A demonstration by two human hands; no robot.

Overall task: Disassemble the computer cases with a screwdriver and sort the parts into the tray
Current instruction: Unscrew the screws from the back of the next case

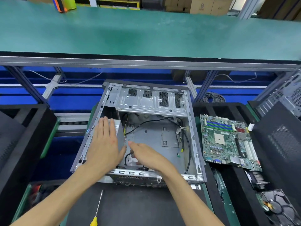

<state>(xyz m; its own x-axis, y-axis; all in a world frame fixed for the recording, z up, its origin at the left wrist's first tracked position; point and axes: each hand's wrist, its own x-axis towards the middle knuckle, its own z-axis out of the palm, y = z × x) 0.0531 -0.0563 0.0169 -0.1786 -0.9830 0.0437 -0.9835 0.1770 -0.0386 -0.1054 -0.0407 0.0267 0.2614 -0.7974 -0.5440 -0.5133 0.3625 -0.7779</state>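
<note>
An open grey computer case [193, 128] lies flat in front of me, with black cables [187, 144] loose on its floor. My left hand [104, 142] rests flat, fingers straight, on the grey power supply [119, 129] in the case's left side. My right hand [146, 156] reaches into the case beside it, index finger stretched toward the power supply's edge; its other fingers curl down by a black cable and their grip is hidden. A yellow-handled screwdriver [97, 209] lies on the black mat near me. A green motherboard [228, 141] lies on the black foam tray [213, 110] to the right.
Another black foam tray [24, 115] stands at the left. A black case panel [280, 137] leans at the far right, with a hard drive [276, 207] below it. A green shelf [146, 33] runs across above the bench.
</note>
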